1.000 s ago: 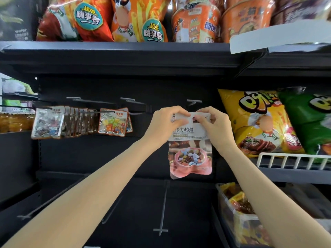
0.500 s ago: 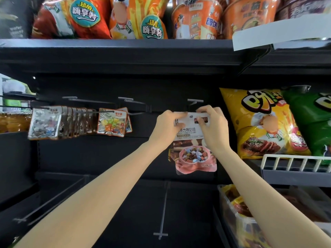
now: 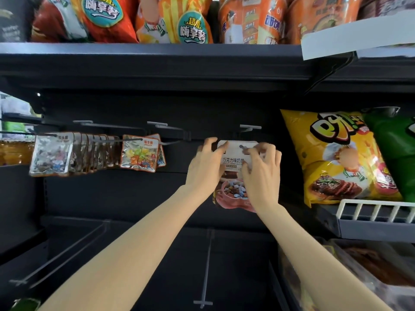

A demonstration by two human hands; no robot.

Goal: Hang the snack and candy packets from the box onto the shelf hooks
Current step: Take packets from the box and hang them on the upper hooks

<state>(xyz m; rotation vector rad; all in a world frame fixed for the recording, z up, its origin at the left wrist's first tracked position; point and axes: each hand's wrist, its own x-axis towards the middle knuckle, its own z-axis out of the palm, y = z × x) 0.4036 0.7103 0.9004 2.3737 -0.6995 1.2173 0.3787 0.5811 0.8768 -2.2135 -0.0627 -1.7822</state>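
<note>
A candy packet with a white top and a pink bowl picture hangs upright between my hands, just below a shelf hook. My left hand grips its upper left edge. My right hand pinches the top strip near the hang hole and covers the packet's right side. Whether the hole sits on the hook I cannot tell. Several packets hang on a hook to the left, and a colourful candy packet hangs on another.
Large yellow and green chip bags stand on a shelf with a white wire rail at the right. A clear box with packets sits lower right. Bare hooks stick out below. A dark shelf overhangs above.
Both hands have raised the packet closer to the hook. My right hand has slid from the top right corner toward the middle of the top strip.
</note>
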